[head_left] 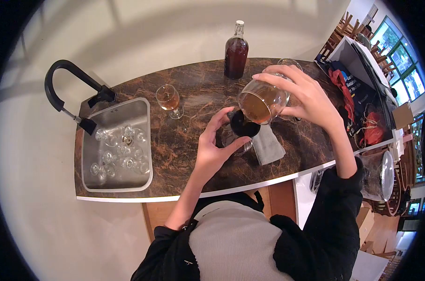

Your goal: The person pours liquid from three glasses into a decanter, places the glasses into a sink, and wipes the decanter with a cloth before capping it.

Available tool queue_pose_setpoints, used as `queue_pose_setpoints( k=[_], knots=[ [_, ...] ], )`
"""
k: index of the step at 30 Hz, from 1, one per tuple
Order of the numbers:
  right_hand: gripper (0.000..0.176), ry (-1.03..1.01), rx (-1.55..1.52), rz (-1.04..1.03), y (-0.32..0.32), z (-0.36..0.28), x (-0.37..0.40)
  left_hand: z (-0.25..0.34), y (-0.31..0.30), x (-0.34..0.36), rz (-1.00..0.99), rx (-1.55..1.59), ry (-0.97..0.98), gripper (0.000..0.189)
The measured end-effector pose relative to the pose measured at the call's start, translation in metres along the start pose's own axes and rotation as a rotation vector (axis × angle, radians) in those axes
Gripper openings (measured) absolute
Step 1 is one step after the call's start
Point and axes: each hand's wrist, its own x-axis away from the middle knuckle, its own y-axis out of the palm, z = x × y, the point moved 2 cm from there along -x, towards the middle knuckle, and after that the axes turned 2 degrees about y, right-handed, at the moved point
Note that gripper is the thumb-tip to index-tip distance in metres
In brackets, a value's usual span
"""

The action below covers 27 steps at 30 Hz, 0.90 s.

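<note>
My right hand is closed around a glass of amber liquid. The glass tilts to the left, with its rim right over a black funnel. The fingers and thumb of my left hand curl round the funnel from the left. Under the funnel shows part of a clear glass vessel, mostly hidden by the funnel and my left hand. A folded grey cloth lies on the counter just right of the vessel.
A swing-top bottle of dark red-brown liquid stands at the back. A stemmed glass with some amber liquid stands near the sink, which holds several small glasses under a black faucet. Bags fill the right side.
</note>
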Motion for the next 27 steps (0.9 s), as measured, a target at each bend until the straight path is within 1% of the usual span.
queue_pose_setpoints(
  k=[8,27],
  knots=[
    [0.088,-0.002,0.042,0.000,-0.0011,0.0031,-0.0001,-0.0029,-0.0014,0.0006,-0.046,0.000,-0.050,0.075],
    [0.092,-0.015,0.080,-0.005,-0.0058,0.0009,-0.0031,0.0008,0.0001,0.0003,-0.020,-0.006,-0.043,0.075]
  ],
)
